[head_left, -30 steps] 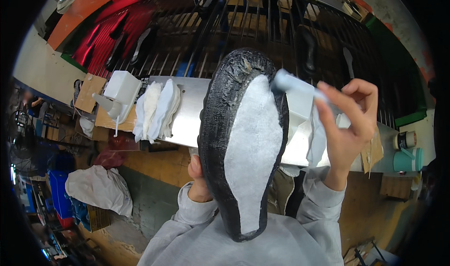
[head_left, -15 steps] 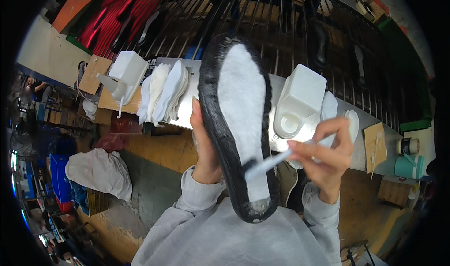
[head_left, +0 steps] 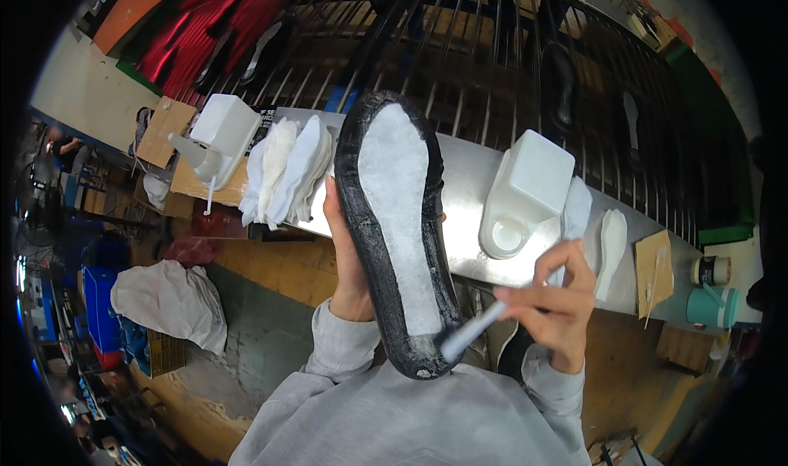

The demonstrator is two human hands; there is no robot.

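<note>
Since the earlier frame, the brush (head_left: 476, 335) has travelled from the left border of the white insert (head_left: 396, 195) to the right side of the heel, and the black shoe (head_left: 373, 244) has shifted slightly left.

Head view: I record the shoe held sole-up in the air across the bench's (head_left: 461, 183) near edge, toe outward. The left hand (head_left: 349, 261) clasps it from the side and underneath, presumably to keep the sole exposed and steady. The right hand (head_left: 558, 302) pinches the brush handle between thumb and fingers, seemingly for fine control; the bristles appear to meet the heel. I note a white container (head_left: 532, 174), its round well toward the bench's near edge, probably for easy reach. White pads (head_left: 300, 170) lie bunched toward the bench's left end.
</note>
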